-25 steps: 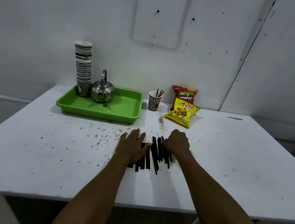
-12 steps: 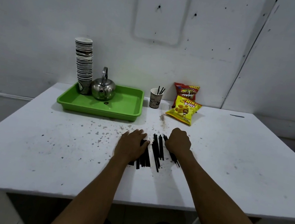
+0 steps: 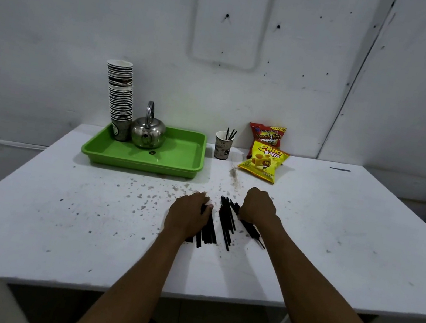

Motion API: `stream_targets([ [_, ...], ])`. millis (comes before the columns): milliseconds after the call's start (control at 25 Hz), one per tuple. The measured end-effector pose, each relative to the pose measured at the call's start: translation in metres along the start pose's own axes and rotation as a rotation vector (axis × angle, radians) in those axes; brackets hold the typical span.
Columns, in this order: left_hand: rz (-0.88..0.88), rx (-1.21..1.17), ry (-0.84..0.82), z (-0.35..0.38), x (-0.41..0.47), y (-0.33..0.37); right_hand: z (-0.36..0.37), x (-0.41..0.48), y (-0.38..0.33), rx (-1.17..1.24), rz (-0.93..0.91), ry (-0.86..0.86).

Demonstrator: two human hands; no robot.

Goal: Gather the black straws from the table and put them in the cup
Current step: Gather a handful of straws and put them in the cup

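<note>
Several black straws lie in a loose pile on the white table, between my two hands. My left hand rests on the pile's left part, its fingers curled around some straws. My right hand is closed over the right part, and straws stick out below it toward me. A white paper cup stands upright at the back of the table, beyond the pile, with a few black straws in it.
A green tray at the back left holds a metal kettle and a tall stack of paper cups. Two snack bags lie right of the cup. Crumbs dot the table left of the pile.
My left hand's fingers have curled from flat onto the straws. My right hand has pulled its straws a little to the right, away from the middle of the pile.
</note>
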State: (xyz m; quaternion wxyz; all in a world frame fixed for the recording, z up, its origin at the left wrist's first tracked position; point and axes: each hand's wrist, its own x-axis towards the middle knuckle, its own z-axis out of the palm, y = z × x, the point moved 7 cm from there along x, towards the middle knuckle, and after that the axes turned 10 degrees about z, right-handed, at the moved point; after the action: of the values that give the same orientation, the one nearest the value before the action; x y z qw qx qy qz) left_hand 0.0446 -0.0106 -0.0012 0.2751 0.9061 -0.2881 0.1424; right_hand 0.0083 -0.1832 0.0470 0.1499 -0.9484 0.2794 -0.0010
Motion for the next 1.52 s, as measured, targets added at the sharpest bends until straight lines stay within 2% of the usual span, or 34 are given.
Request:
stream_targets([
  [160,0.024,-0.007,0.019,0.001,0.001,0.000,-0.001,-0.001,0.007,0.008,0.039,-0.028],
  [440,0.033,-0.011,0.039,0.000,0.001,0.001,-0.004,-0.014,-0.013,-0.090,-0.024,0.083],
  [920,0.075,0.005,0.089,-0.001,0.003,0.001,0.001,-0.014,-0.015,-0.171,-0.076,0.069],
  [1240,0.063,-0.024,0.080,0.002,0.005,-0.003,0.001,-0.015,-0.014,-0.184,-0.117,0.134],
  [1440,-0.032,-0.188,0.104,0.002,0.005,-0.014,-0.014,0.012,0.015,0.196,0.065,0.032],
  [1520,-0.062,-0.319,0.228,-0.014,0.005,-0.011,-0.019,0.021,0.025,0.595,0.160,-0.096],
])
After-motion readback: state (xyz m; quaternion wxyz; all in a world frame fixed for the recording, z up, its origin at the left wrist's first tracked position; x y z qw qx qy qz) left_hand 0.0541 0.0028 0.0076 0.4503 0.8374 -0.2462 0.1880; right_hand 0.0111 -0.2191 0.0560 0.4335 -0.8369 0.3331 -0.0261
